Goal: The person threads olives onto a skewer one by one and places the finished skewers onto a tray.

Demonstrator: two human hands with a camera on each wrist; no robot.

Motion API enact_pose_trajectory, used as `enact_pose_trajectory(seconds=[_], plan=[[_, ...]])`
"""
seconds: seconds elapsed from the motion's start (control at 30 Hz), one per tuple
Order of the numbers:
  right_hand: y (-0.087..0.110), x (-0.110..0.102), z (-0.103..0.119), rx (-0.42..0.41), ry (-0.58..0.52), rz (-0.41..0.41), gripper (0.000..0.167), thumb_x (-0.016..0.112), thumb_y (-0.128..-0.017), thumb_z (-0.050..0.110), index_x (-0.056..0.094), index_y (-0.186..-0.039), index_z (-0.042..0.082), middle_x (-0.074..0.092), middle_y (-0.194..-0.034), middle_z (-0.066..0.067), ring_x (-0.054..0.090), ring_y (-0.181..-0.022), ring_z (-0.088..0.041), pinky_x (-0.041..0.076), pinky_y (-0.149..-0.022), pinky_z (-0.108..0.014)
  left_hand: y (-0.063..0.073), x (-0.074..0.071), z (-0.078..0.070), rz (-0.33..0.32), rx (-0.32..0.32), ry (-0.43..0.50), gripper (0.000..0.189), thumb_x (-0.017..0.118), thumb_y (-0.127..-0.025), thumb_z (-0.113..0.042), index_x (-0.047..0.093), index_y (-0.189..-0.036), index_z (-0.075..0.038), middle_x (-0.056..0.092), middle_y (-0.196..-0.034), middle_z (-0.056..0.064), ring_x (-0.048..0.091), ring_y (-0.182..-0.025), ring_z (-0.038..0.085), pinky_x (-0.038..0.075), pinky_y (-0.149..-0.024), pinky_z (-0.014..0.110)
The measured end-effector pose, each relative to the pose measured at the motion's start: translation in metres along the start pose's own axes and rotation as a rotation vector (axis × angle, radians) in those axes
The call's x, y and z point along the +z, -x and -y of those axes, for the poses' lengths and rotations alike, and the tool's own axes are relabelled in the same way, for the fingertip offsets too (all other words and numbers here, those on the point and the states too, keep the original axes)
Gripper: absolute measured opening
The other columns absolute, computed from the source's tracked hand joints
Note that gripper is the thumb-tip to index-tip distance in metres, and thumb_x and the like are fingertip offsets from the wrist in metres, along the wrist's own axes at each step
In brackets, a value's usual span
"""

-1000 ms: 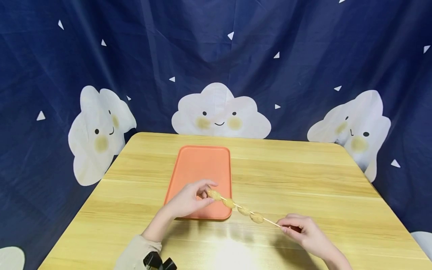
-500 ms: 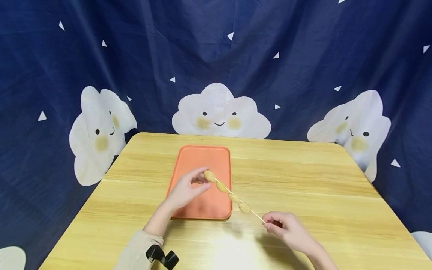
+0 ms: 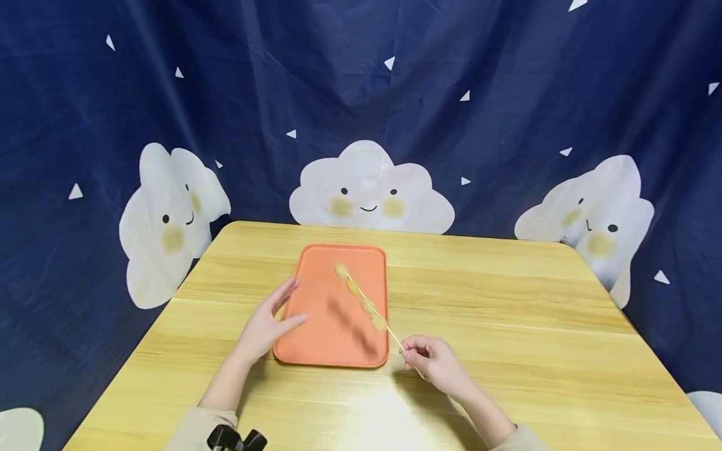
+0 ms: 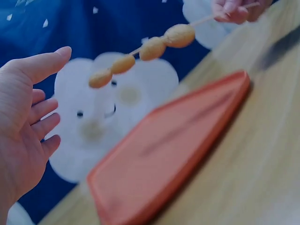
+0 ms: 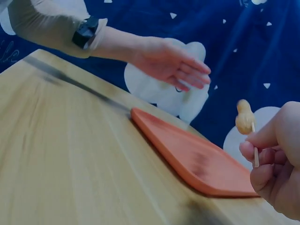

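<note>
My right hand [image 3: 433,363] pinches the bare lower end of a thin wooden skewer [image 3: 393,337] between thumb and fingers. Several oval, golden-tan food pieces [image 4: 152,48] are threaded along its upper part. The skewer slants up and to the left above an orange rectangular tray [image 3: 327,347], casting a shadow on the tray. At the tray's left side my left hand [image 3: 265,329] is spread, thumb apart from the fingers, and holds nothing. In the left wrist view its fingers [image 4: 44,112] are away from the food pieces, which hang in the air.
The tray lies on a light wood-grain table [image 3: 507,300]. Behind the table hangs a dark blue curtain [image 3: 254,94] printed with white smiling clouds [image 3: 369,188] and small triangles. A black device [image 3: 234,438] is strapped at my left wrist.
My left hand has let go of the skewer's tip and drawn back left. My right hand has carried the skewer left, over the tray, its tip rising farther away.
</note>
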State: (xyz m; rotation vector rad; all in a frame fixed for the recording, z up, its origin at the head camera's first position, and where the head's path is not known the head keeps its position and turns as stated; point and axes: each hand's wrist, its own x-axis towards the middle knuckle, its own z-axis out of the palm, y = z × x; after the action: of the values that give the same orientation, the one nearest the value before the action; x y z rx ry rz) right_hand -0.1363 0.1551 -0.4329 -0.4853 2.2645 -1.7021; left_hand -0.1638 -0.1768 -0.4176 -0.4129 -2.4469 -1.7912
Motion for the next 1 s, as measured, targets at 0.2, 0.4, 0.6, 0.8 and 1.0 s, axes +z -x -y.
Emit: enact_pose_trajectory(seconds=[0.2, 0.4, 0.6, 0.8, 1.0], plan=[[-0.026, 0.017, 0.005, 0.095, -0.180, -0.069, 0.020, 0.054, -0.087, -0.001, 0.053, -0.097, -0.019, 0.056, -0.066, -0.006, 0.033, -0.043, -0.003, 0.024, -0.038, -0.015, 0.017, -0.017, 0.021, 0.027, -0.077, -0.035, 0.092, 0.073, -0.079, -0.008, 0.011, -0.148, -0.002, 0.015, -0.151, 0.019, 0.011, -0.137, 0.037, 0.011, -0.110, 0.052], [-0.048, 0.035, 0.005, 0.142, -0.253, -0.156, 0.017, 0.052, -0.087, -0.004, 0.053, -0.097, -0.017, 0.056, -0.065, -0.006, 0.034, -0.044, -0.007, 0.028, -0.039, -0.017, 0.031, -0.021, 0.031, 0.140, -0.212, -0.016, 0.103, 0.075, -0.078, -0.012, 0.000, -0.148, -0.002, 0.002, -0.152, 0.023, 0.003, -0.136, 0.044, 0.004, -0.108, 0.056], [-0.063, 0.051, 0.007, 0.152, -0.241, -0.204, 0.016, 0.052, -0.087, -0.003, 0.054, -0.095, -0.016, 0.057, -0.064, -0.005, 0.035, -0.043, -0.006, 0.030, -0.039, -0.018, 0.039, -0.018, 0.039, 0.179, -0.256, -0.027, 0.106, 0.077, -0.076, -0.017, -0.001, -0.147, 0.001, -0.001, -0.151, 0.023, 0.003, -0.136, 0.042, 0.006, -0.110, 0.051], [-0.075, 0.065, 0.005, 0.178, -0.216, -0.251, 0.013, 0.052, -0.088, -0.004, 0.056, -0.093, -0.016, 0.058, -0.064, -0.007, 0.033, -0.038, -0.005, 0.027, -0.036, -0.016, 0.039, -0.014, 0.044, 0.191, -0.255, -0.026, 0.105, 0.077, -0.076, -0.016, 0.002, -0.146, 0.005, 0.001, -0.151, 0.025, 0.004, -0.136, 0.042, 0.007, -0.110, 0.049], [-0.086, 0.079, 0.001, 0.205, -0.178, -0.315, 0.010, 0.053, -0.086, -0.005, 0.058, -0.086, -0.013, 0.058, -0.063, -0.009, 0.033, -0.037, -0.005, 0.025, -0.035, -0.015, 0.039, -0.010, 0.046, 0.189, -0.275, -0.026, 0.105, 0.077, -0.075, -0.016, 0.002, -0.145, 0.006, 0.001, -0.151, 0.024, 0.005, -0.137, 0.038, 0.006, -0.110, 0.047]])
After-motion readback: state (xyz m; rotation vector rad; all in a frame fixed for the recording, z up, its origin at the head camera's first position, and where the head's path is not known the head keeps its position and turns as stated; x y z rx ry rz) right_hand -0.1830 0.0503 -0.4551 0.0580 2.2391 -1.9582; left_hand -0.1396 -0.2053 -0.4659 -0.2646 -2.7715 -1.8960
